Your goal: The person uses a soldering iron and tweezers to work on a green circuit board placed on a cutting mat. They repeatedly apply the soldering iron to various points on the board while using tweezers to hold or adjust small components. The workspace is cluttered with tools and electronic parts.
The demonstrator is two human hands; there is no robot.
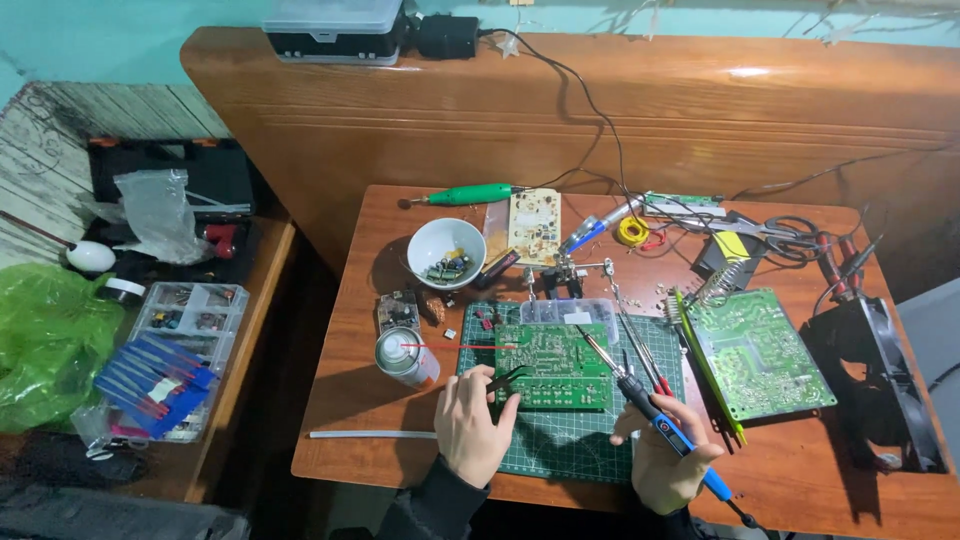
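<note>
Below, a left hand (pixel 472 420) pinches black tweezers (pixel 506 379) against a green circuit board (pixel 553 364) lying on a cutting mat (pixel 560 445); the right hand (pixel 665 452) grips a blue-handled soldering iron (pixel 648 409) over it.

A home electronics repair corner, by the look of it. The small wooden bench (pixel 800 480) at mid-frame stands against a carved wooden headboard (pixel 600 110), with a teal wall behind, so this is a bedroom turned workshop. On the bench lie a green cutting mat (pixel 560 445), bare circuit boards (pixel 760 352), a soldering iron (pixel 650 405), a spray can (pixel 405 357), a bowl of parts (pixel 447 252), solder wire (pixel 631 231) and tangled leads. At left, a side table (pixel 240 340) carries a parts organiser (pixel 190 315) and an open tool case (pixel 170 185).
</note>
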